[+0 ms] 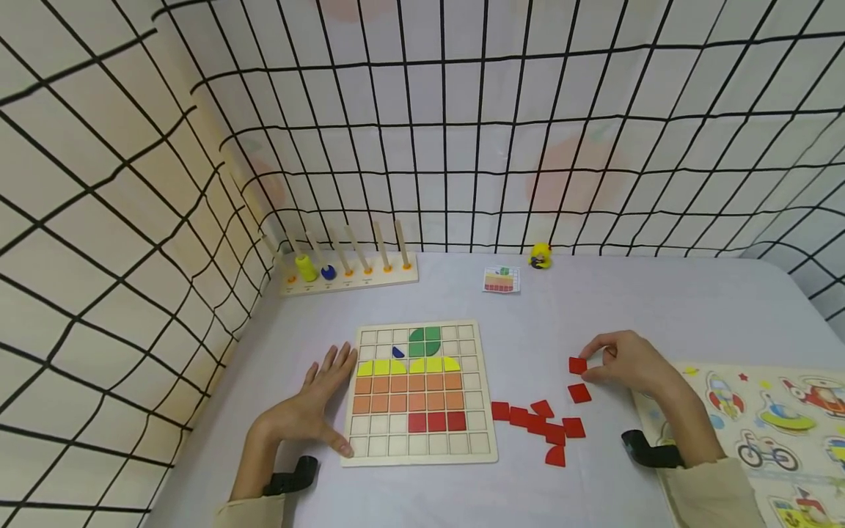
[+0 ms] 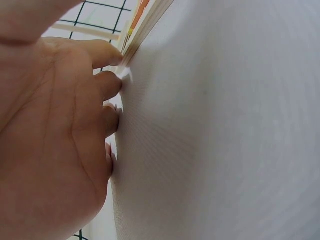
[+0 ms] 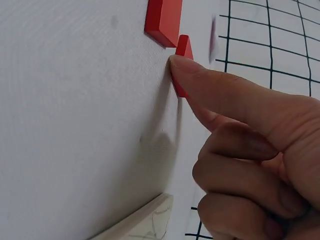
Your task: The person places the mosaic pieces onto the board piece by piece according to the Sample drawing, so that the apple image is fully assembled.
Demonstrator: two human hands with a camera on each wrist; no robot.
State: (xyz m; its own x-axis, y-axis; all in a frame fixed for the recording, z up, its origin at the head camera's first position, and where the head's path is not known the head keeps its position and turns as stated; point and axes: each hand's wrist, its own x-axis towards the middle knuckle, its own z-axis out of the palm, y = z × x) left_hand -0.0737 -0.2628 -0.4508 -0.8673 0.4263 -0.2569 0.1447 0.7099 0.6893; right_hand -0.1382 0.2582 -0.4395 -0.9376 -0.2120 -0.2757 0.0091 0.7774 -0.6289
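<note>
Between thumb and forefinger my right hand (image 1: 627, 361) pinches a red square tile (image 1: 577, 365), close over the table; the right wrist view shows the tile (image 3: 183, 50) upright at the fingertips. Another red tile (image 1: 579, 394) lies just below it. My left hand (image 1: 317, 405) is spread at the left edge of the wooden grid board (image 1: 487, 440), thumb and fingertips at its rim. On the board sit green leaf-like pieces (image 1: 425, 342), a small blue piece (image 1: 398, 352), a yellow row (image 1: 433, 364), two orange rows (image 1: 399, 394) and three red squares (image 1: 437, 422).
Several loose red tiles (image 1: 536, 424) lie right of the board. A picture card (image 1: 501, 280) and a yellow toy figure (image 1: 540, 256) sit at the back. A peg stand (image 1: 389, 275) stands at the back left. Under my right forearm is a picture board (image 1: 719, 433). Black netting surrounds the table.
</note>
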